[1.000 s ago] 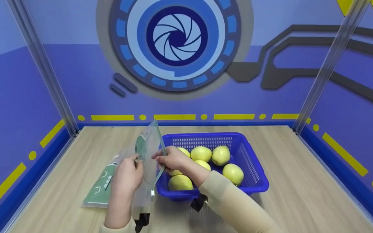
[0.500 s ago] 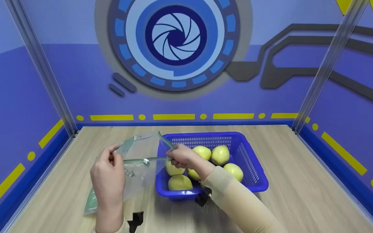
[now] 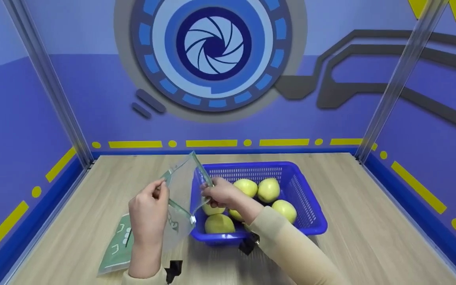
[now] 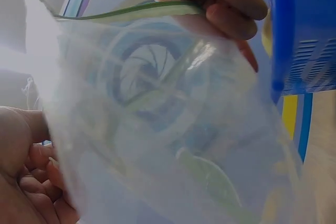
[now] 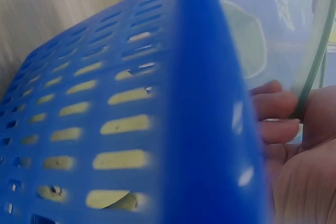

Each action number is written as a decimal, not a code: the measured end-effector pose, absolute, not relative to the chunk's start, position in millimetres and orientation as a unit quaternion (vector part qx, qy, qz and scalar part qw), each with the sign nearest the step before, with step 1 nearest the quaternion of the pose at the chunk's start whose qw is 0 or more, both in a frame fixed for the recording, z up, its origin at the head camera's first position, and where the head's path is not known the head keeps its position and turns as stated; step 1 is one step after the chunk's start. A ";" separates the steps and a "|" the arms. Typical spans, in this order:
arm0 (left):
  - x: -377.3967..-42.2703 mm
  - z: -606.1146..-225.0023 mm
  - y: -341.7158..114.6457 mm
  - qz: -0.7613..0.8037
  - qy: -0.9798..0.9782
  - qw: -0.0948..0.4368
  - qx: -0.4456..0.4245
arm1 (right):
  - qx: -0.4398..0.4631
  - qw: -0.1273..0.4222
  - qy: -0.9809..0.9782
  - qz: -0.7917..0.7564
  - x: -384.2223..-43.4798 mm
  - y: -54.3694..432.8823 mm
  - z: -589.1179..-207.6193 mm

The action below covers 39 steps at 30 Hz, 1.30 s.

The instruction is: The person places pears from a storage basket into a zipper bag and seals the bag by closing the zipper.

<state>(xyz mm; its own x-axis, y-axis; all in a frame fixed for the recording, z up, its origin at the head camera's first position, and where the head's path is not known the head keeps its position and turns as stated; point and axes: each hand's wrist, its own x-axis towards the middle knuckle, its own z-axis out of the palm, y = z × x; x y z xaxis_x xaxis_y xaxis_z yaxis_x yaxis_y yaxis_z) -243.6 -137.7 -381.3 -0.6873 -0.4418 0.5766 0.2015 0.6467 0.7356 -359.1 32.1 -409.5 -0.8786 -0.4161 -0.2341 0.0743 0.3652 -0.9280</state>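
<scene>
A clear zip bag [image 3: 182,184] with green-edged lips and a white slider hangs between both hands, its mouth spread apart. My left hand [image 3: 147,211] pinches one lip. The opposite lip is gripped by my right hand [image 3: 222,192], above the left side of a blue basket [image 3: 307,215]. The bag fills the left wrist view, the left hand [image 4: 31,171] at its edge. In the right wrist view the right hand [image 5: 299,140] has the green lip between fingers and thumb. Several yellow-green apples or pears [image 3: 268,190] lie in the basket; the right arm hides some.
Another green-printed bag [image 3: 117,249] lies flat on the wooden table [image 3: 370,237], partly behind the left forearm. Blue panels [image 3: 331,122] with metal corner posts enclose the table at the back and sides.
The bag's mouth has been pulled wide, then narrowed a little. The left hand went left, then came back rightward. The right hand moved slightly right, now gripping the bag's lip.
</scene>
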 end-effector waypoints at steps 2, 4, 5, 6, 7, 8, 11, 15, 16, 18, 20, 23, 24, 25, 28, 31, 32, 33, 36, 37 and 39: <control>-245.6 -383.0 -136.4 -0.413 -0.821 0.389 0.069 | -0.114 0.217 0.796 -0.553 -357.5 33.3 -408.7; -247.1 -384.1 -135.4 -0.415 -0.821 0.386 0.067 | -0.122 0.214 0.794 -0.556 -356.1 35.4 -408.4; -247.9 -384.5 -135.0 -0.416 -0.821 0.384 0.067 | -0.124 0.212 0.794 -0.556 -355.3 36.8 -408.3; -248.7 -384.9 -134.6 -0.417 -0.822 0.383 0.067 | -0.127 0.211 0.794 -0.556 -354.3 38.5 -408.2; -249.3 -385.4 -134.2 -0.418 -0.822 0.380 0.067 | -0.130 0.209 0.795 -0.554 -353.5 40.6 -407.9; -249.9 -385.6 -133.8 -0.419 -0.823 0.377 0.068 | -0.134 0.208 0.796 -0.553 -352.3 43.2 -407.5; -251.0 -386.5 -132.8 -0.423 -0.825 0.368 0.068 | -0.148 0.203 0.798 -0.547 -348.2 53.2 -406.1; -251.6 -387.2 -131.9 -0.423 -0.827 0.364 0.067 | -0.169 0.198 0.796 -0.547 -342.6 69.5 -403.9; -251.7 -387.2 -131.8 -0.423 -0.827 0.364 0.067 | -0.172 0.198 0.793 -0.550 -341.4 73.5 -403.6; -251.7 -387.2 -131.7 -0.423 -0.828 0.361 0.069 | -0.178 0.195 0.790 -0.553 -339.4 81.2 -403.3; -251.4 -387.1 -131.7 -0.426 -0.829 0.356 0.071 | -0.183 0.191 0.789 -0.554 -337.8 89.1 -403.8; -250.5 -387.0 -131.3 -0.431 -0.829 0.349 0.073 | -0.189 0.178 0.796 -0.547 -335.1 102.2 -405.1; -250.2 -387.0 -131.2 -0.433 -0.829 0.347 0.073 | -0.192 0.174 0.798 -0.544 -334.3 107.1 -405.8; -250.3 -386.9 -131.2 -0.434 -0.829 0.345 0.074 | -0.194 0.169 0.800 -0.542 -333.4 112.2 -406.5; -249.8 -386.6 -130.8 -0.436 -0.830 0.339 0.074 | -0.196 0.158 0.806 -0.536 -330.4 127.9 -409.6; -250.7 -386.5 -131.1 -0.435 -0.830 0.340 0.076 | -0.189 0.140 0.816 -0.528 -327.3 142.3 -414.7; -250.8 -386.3 -131.2 -0.434 -0.830 0.340 0.077 | -0.185 0.131 0.820 -0.525 -326.8 146.4 -417.0; -251.0 -386.2 -131.4 -0.435 -0.830 0.340 0.078 | -0.182 0.122 0.823 -0.524 -326.6 150.2 -419.6; -250.8 -385.7 -131.4 -0.439 -0.829 0.335 0.081 | -0.173 0.093 0.830 -0.522 -327.1 158.4 -427.8; -250.3 -385.5 -131.2 -0.442 -0.830 0.332 0.082 | -0.173 0.087 0.831 -0.522 -327.1 160.7 -430.0; -249.6 -385.2 -131.0 -0.446 -0.829 0.325 0.084 | -0.178 0.080 0.834 -0.517 -327.7 164.5 -434.3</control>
<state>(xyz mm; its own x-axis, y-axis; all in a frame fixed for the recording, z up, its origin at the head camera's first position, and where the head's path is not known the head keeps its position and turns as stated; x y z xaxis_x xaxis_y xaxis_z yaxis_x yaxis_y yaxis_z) -249.6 -131.0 -385.2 -0.7740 -0.4303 0.4644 0.1508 0.5871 0.7953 -327.7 164.5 -434.3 -0.9243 -0.3783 0.0509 -0.2141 0.4034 -0.8896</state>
